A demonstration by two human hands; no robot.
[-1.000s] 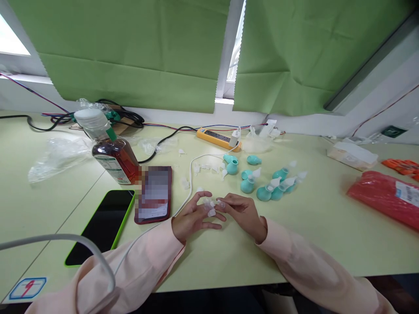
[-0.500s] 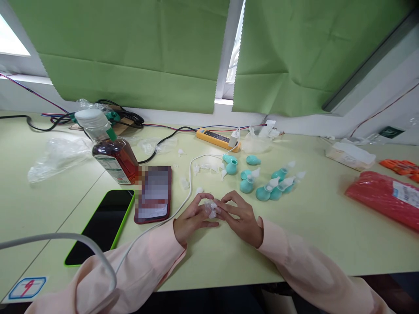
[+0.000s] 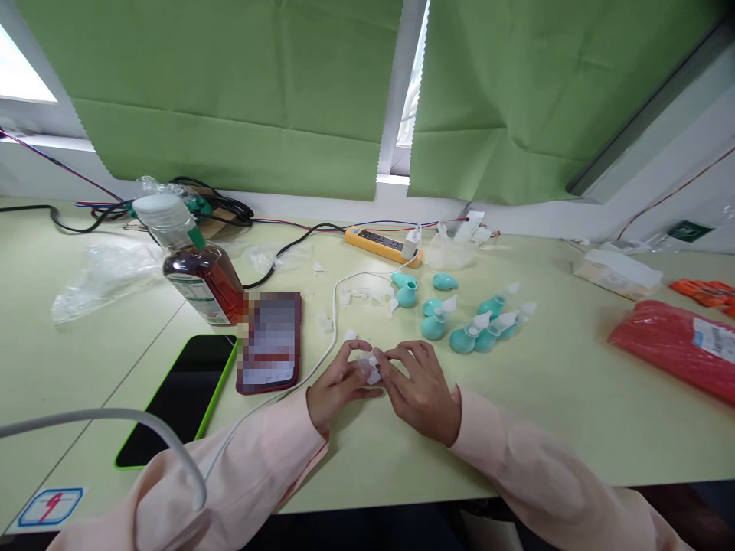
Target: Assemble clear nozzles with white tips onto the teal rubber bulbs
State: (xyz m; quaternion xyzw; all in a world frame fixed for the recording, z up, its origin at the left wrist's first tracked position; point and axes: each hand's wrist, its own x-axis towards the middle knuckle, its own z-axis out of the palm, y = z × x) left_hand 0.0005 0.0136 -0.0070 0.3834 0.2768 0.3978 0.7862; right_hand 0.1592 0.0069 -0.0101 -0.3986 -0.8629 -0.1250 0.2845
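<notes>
Between my two hands is a small clear plastic piece (image 3: 370, 367), partly covered by the fingers; its exact kind cannot be made out. My left hand (image 3: 340, 380) is closed round it from the left, thumb and fingers pinching. From the right, the bent fingertips of my right hand (image 3: 422, 386) grip its edge. Beyond them stand several teal rubber bulbs with white tips, one teal bulb (image 3: 432, 325) nearest my right hand. A bare teal bulb (image 3: 444, 282) lies on its side farther back. Loose translucent pieces (image 3: 364, 294) are scattered behind my left hand.
A white cable (image 3: 334, 321) crosses the table beside my left hand. To the left are a red-cased phone (image 3: 269, 344), a green-edged phone (image 3: 178, 398) and a bottle of dark liquid (image 3: 207, 283). A yellow power strip (image 3: 382, 246) lies behind; a red package (image 3: 677, 344) is at right.
My right hand's fingers have bent in more and drawn closer together on the clear plastic piece. My left hand keeps its hold almost unchanged.
</notes>
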